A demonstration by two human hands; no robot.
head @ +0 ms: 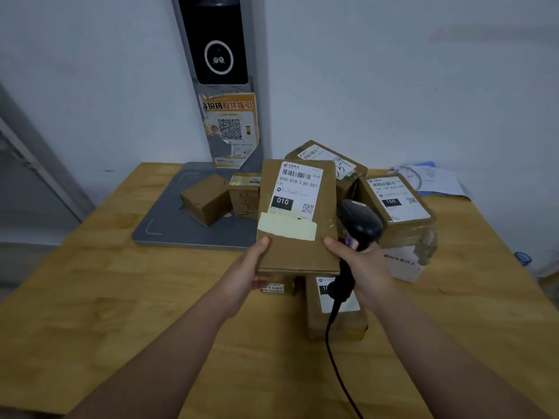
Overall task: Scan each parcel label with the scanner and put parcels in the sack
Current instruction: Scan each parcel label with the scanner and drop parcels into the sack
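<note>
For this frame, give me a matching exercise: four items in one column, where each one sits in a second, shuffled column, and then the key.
Items
1. parcel labelled 010
2. scanner
3. small brown box
4. parcel labelled 150

Places
A. resting on the grey pad
B. held between the left hand and right hand
C. gripped in the right hand alone
D. lying right of the scanner

Pairs: 1-B, 2-C, 3-A, 4-D

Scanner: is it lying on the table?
No, the right hand grips the scanner by its handle, beside the parcel that the left hand holds.
</note>
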